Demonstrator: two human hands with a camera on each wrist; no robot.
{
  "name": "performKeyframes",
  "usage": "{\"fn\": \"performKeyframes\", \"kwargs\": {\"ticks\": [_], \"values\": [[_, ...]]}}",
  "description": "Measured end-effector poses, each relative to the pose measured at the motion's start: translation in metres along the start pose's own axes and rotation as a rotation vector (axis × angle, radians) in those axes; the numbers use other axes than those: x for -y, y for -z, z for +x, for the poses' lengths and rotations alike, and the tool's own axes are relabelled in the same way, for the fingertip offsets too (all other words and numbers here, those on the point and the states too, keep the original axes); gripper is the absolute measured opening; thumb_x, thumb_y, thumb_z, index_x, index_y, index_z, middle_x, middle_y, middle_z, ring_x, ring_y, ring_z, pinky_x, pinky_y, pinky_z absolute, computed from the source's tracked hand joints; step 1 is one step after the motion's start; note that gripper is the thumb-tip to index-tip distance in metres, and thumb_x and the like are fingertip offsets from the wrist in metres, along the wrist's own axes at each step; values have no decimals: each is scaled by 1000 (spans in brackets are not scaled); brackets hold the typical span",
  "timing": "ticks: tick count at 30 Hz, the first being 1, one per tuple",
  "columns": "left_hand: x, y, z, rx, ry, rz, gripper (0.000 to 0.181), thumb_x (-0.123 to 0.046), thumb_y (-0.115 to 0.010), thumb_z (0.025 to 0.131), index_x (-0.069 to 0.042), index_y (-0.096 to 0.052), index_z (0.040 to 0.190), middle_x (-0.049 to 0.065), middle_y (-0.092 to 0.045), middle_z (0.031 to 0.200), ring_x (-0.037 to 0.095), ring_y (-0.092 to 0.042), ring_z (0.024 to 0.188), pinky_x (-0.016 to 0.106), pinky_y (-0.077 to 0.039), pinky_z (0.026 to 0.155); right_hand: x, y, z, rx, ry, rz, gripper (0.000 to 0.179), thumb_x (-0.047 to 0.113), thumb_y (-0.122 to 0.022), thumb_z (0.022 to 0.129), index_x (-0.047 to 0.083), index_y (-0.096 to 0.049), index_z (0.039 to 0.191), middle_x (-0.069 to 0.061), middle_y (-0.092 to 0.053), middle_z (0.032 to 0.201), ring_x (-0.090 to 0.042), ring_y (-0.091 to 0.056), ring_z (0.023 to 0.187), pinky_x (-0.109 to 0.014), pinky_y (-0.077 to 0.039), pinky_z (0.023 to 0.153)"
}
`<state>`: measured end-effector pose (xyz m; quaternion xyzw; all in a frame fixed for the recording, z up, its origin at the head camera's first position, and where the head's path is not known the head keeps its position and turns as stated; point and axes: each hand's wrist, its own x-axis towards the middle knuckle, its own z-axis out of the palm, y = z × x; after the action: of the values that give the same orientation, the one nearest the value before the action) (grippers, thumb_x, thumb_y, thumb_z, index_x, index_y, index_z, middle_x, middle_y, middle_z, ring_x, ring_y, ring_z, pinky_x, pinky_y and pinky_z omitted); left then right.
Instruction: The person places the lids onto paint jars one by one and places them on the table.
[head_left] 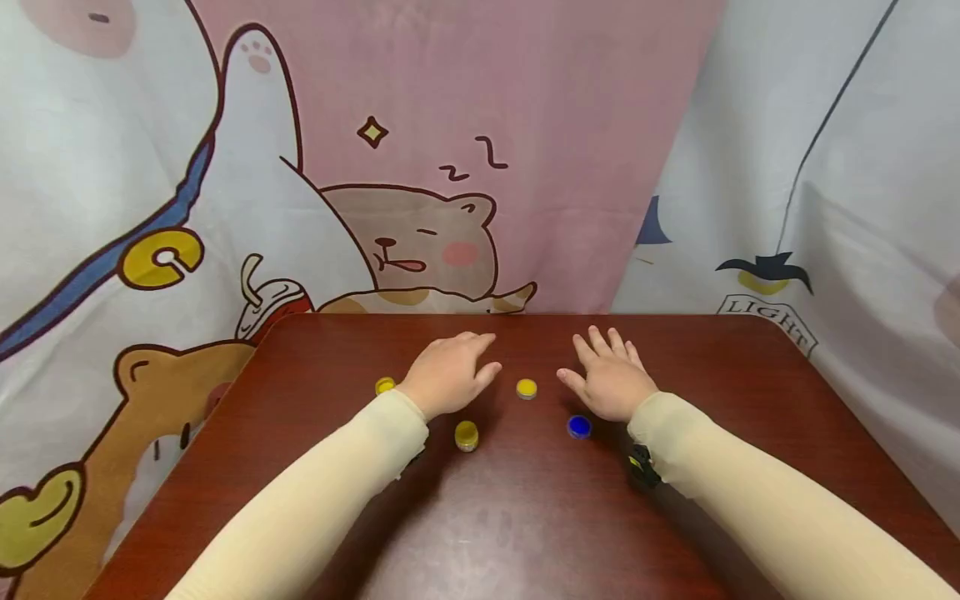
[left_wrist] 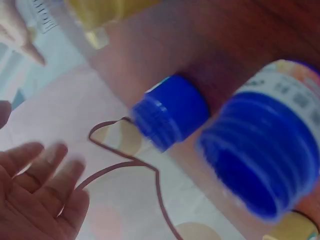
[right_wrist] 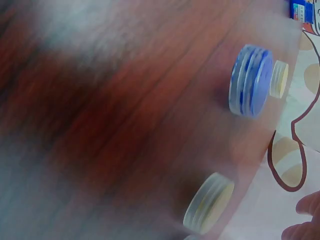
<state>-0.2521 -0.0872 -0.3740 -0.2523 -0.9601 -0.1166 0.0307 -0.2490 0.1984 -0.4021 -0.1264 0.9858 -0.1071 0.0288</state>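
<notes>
My left hand (head_left: pixel 448 373) hovers over the table with fingers extended, holding nothing. Two open blue paint jars (left_wrist: pixel 172 111) show beside it in the left wrist view; hand and sleeve hide them in the head view. A yellow paint jar (head_left: pixel 467 436) stands near that wrist, and another small yellow piece (head_left: pixel 386 385) lies to its left. My right hand (head_left: pixel 611 382) is spread, palm down, with nothing in its grip. Close to its thumb are a blue lid (head_left: pixel 580 427) and a yellow lid (head_left: pixel 527 389). Another pale yellow lid (right_wrist: pixel 209 203) appears in the right wrist view.
The dark red-brown wooden table (head_left: pixel 495 525) has its far edge just beyond the hands. Behind it hangs a cartoon-printed curtain (head_left: pixel 585 150). A dark wrist device (head_left: pixel 643 467) sits under the right sleeve.
</notes>
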Motion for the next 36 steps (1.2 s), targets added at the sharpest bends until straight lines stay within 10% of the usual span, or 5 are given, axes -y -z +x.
{"fn": "performKeyframes", "kwargs": {"ticks": [12, 20, 36], "values": [[2, 2, -50, 213, 14, -50, 76, -57, -82, 85, -6, -63, 138, 9, -69, 126, 23, -68, 112, 43, -56, 100, -10, 15, -9, -9, -12, 1, 74, 48, -43, 110, 1, -27, 165, -30, -18, 171, -58, -6, 158, -72, -8, 125], [1, -18, -53, 219, 48, 3, 51, -45, -91, 80, -9, -65, 105, -1, -62, 87, 16, -58, 79, 35, -55, 79, -17, 17, -13, 4, -26, 5, 72, 47, -43, 111, 0, -30, 163, -29, -19, 171, -58, -6, 158, -72, -9, 125], [-4, -29, -54, 207, 62, 19, 25, -27, -83, 88, -12, -70, 103, -2, -68, 85, 14, -63, 78, 35, -57, 77, -24, 16, -18, 1, -22, -14, 68, 44, -44, 111, -1, -35, 161, -30, -21, 171, -58, -10, 157, -72, -11, 125]]}}
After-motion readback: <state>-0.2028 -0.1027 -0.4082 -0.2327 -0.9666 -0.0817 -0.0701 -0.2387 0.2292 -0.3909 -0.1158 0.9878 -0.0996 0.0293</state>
